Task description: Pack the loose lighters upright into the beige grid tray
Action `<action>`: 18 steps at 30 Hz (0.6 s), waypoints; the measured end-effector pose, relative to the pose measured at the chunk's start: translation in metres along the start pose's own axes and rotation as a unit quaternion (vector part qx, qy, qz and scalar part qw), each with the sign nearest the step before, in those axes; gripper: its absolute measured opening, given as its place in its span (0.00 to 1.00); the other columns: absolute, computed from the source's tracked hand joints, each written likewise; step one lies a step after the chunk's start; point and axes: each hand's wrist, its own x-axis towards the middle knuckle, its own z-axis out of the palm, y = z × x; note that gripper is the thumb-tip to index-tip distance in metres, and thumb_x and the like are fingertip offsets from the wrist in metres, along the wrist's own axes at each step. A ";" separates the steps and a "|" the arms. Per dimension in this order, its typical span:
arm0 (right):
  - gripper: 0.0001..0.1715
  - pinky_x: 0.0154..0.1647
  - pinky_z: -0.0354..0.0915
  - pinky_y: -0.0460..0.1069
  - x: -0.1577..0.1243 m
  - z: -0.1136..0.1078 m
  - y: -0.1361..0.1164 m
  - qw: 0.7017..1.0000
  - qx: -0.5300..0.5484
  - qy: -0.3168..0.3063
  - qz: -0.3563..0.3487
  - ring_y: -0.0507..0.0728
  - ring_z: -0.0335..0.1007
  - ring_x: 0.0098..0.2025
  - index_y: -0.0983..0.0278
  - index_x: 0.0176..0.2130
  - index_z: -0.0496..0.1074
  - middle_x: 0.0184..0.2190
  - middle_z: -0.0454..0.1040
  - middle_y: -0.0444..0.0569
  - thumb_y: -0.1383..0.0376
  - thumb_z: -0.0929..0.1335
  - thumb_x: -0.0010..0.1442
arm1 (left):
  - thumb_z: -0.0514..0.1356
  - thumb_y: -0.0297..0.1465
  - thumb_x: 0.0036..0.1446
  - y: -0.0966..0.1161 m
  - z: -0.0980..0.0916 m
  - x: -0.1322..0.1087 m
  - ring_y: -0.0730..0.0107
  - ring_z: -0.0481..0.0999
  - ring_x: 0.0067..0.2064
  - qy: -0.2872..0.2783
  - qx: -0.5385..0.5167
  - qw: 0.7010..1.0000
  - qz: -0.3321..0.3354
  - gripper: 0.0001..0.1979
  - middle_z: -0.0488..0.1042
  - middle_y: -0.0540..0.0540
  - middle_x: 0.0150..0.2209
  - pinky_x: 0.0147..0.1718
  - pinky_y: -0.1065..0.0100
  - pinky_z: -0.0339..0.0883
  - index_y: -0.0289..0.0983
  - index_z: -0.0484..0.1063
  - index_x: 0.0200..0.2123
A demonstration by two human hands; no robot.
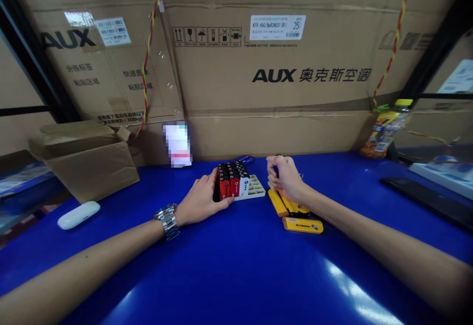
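A white grid tray (256,187) on the blue table holds several upright lighters (232,179), red, black and white. My left hand (201,199), with a metal watch on its wrist, rests against the tray's left side, fingers curled round the lighters at that edge. My right hand (284,177) is closed in a fist just right of the tray, gripping a small dark object that I cannot name. Under that hand lie yellow tools (295,214).
Large AUX cardboard boxes (281,68) wall off the back. An open small carton (86,160) stands at the left, a white oval case (78,214) before it. A bottle (386,127) stands back right; a dark flat bar (424,197) lies at the right.
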 end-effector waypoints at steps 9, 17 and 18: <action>0.14 0.10 0.44 0.43 -0.003 0.005 0.005 0.997 -0.079 0.013 -0.011 0.45 0.42 0.12 0.60 0.23 0.57 0.11 0.49 0.34 0.60 0.65 0.52 | 0.56 0.49 0.53 0.001 0.001 0.000 0.50 0.70 0.44 -0.004 0.004 1.000 -0.003 0.37 0.69 0.36 0.48 0.42 0.51 0.63 0.35 0.51 0.59; 0.19 0.10 0.44 0.44 -0.003 0.003 0.003 0.996 -0.087 0.016 -0.025 0.45 0.41 0.11 0.60 0.20 0.53 0.11 0.47 0.34 0.58 0.64 0.55 | 0.56 0.49 0.53 0.000 0.002 0.001 0.51 0.70 0.43 -0.004 0.006 1.000 -0.001 0.38 0.70 0.37 0.46 0.42 0.51 0.64 0.35 0.49 0.61; 0.18 0.10 0.45 0.44 -0.002 0.003 0.005 0.994 -0.098 0.022 -0.035 0.45 0.42 0.11 0.60 0.20 0.54 0.11 0.48 0.35 0.59 0.64 0.55 | 0.56 0.49 0.53 0.000 0.002 0.000 0.51 0.70 0.43 -0.004 0.006 1.000 0.000 0.38 0.70 0.37 0.46 0.42 0.51 0.64 0.35 0.49 0.60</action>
